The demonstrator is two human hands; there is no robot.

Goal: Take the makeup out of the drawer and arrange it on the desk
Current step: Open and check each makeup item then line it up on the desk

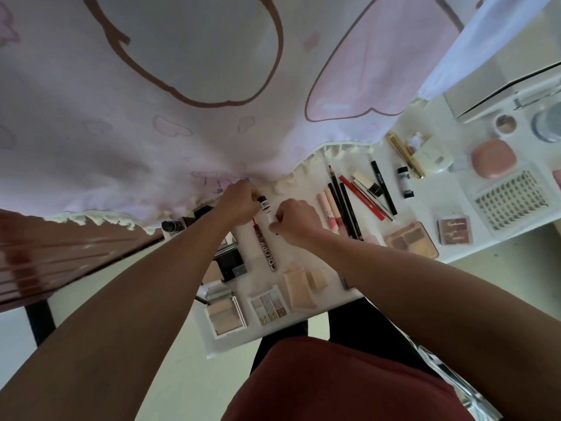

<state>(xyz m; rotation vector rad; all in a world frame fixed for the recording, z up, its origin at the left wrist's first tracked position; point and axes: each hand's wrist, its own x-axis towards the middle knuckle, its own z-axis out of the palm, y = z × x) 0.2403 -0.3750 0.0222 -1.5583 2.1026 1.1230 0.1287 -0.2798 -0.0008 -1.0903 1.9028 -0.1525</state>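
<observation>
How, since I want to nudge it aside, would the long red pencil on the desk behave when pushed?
The red pencil looks slim and straight, so it is probably stiff and light. Pushed sideways, it may roll into the black pencils lying close beside it.

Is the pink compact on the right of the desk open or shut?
Shut. The pink compact lies flat with its smooth lid down, no powder or mirror showing.

Fringed pink cloth (182, 132) meets brown wooden surface (45, 247).
</observation>
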